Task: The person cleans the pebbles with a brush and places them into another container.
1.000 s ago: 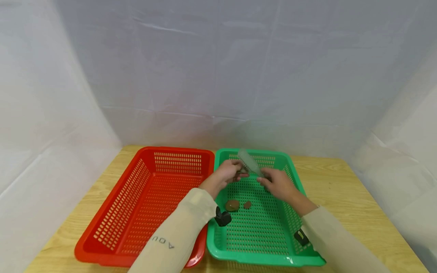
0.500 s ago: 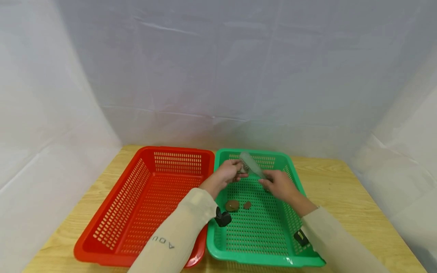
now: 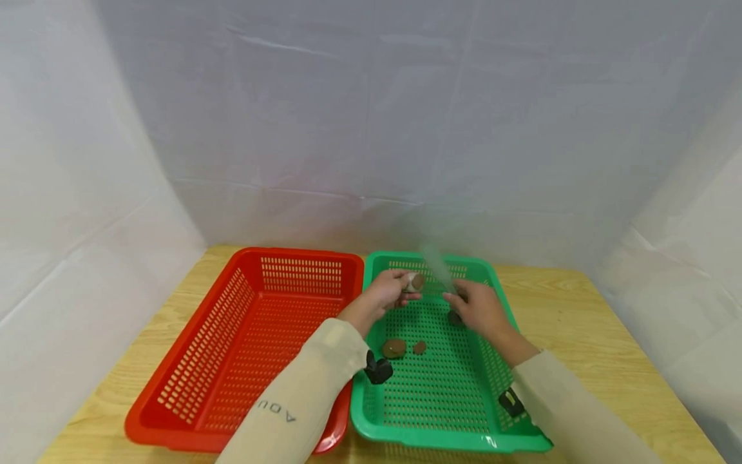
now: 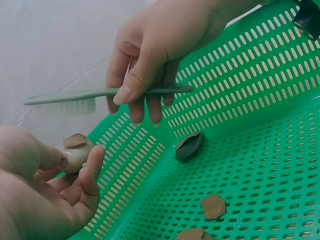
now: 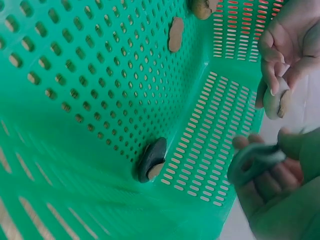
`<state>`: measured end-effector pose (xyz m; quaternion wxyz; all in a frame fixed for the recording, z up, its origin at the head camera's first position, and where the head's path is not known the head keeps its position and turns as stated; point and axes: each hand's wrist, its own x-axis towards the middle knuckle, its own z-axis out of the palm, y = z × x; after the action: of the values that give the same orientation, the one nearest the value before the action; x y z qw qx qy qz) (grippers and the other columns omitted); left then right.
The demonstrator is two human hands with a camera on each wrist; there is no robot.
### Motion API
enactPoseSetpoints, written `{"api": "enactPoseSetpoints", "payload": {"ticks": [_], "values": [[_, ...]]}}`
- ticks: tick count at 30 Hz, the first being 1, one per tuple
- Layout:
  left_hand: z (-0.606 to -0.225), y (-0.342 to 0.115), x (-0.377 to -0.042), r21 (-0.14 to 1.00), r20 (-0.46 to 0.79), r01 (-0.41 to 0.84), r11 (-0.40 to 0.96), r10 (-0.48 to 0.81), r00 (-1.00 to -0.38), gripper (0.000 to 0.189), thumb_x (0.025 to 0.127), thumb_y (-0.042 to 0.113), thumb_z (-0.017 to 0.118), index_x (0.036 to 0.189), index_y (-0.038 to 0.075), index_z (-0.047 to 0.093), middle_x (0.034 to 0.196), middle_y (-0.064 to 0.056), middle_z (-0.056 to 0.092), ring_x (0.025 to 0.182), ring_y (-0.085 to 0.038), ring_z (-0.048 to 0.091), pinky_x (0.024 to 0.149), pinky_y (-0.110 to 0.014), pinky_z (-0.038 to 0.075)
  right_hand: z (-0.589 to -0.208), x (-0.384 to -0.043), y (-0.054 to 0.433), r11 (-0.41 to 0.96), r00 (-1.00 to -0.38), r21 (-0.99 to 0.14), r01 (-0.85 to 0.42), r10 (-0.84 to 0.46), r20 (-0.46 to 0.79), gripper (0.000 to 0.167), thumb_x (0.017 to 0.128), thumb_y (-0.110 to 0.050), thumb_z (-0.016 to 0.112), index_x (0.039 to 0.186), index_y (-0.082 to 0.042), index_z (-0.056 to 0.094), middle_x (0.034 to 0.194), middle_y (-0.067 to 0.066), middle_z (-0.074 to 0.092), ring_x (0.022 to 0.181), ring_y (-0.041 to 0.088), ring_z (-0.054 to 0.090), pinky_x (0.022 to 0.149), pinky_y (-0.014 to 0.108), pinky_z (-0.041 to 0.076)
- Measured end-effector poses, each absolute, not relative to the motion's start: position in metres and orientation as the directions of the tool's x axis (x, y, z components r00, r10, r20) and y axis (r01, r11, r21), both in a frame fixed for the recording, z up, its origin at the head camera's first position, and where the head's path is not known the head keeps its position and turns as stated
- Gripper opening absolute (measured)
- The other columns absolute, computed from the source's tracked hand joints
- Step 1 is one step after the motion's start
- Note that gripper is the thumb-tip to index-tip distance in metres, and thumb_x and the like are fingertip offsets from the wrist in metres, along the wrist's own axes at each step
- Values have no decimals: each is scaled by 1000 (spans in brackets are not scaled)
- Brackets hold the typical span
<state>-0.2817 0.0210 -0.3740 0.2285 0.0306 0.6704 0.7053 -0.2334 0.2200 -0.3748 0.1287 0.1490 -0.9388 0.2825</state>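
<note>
My left hand (image 3: 385, 293) pinches a pale, rounded stone (image 4: 76, 159) between thumb and fingers over the far part of the green basket (image 3: 452, 441). A flat brown patch, like dried mud, shows on its face. Opposite, my right hand (image 3: 478, 310) grips a brush (image 4: 65, 96) by its greenish handle, thumb on top. Its pale bristles point down in the left wrist view, above and apart from the stone. Below the right hand, a dark stone (image 4: 190, 148) with a brown patch lies on the basket floor.
Nearer in the green basket lie a brown stone (image 3: 394, 348) and a small flat brown piece (image 3: 420, 348). Against its left side stands a red basket (image 3: 168, 442). Both are on a wooden table (image 3: 580, 348), with white sheeting (image 3: 371, 129) behind.
The brush has swung up and right, away from the stone in the left hand. The stone has turned so its brown patch shows. The left arm has stayed put.
</note>
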Motion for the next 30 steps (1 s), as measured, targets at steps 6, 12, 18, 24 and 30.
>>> {"api": "enactPoseSetpoints", "payload": {"ticks": [6,12,18,24,30], "values": [[-375,21,-282,958,-267,-285,5,365,-892,42,106,19,40,144,1,43,131,-21,58,93,-20,67,56,-17,46,-378,-233,218,723,-908,-551,-418,-321,268,35,96,-13,63,127,3,60,87,12,71,68,20,66,59,32,50],[-375,22,-280,964,-254,-267,13,361,-897,35,106,10,37,136,-1,52,126,-22,60,95,-24,66,57,-18,45,-378,-231,217,687,-898,-581,-436,-368,240,36,95,-14,63,127,3,60,94,13,72,76,21,68,61,30,50],[-375,23,-280,965,-247,-261,3,341,-907,34,103,1,35,132,-4,52,120,-24,62,82,-18,63,56,-19,45,-377,-232,219,683,-889,-575,-450,-406,213,30,95,-11,64,120,3,64,86,10,71,70,19,64,59,28,48],[-375,23,-282,961,-263,-275,18,353,-898,38,106,6,33,140,0,48,123,-22,61,81,-15,63,57,-19,46,-378,-232,219,707,-908,-577,-409,-375,185,23,95,-11,63,113,3,67,72,4,65,59,12,53,52,27,44],[-376,22,-284,959,-273,-280,35,366,-890,42,108,17,33,147,1,39,121,-20,61,79,-15,62,58,-18,46,-376,-231,220,739,-925,-559,-376,-338,176,20,95,-12,63,108,1,69,66,2,62,55,11,51,49,28,43]]}}
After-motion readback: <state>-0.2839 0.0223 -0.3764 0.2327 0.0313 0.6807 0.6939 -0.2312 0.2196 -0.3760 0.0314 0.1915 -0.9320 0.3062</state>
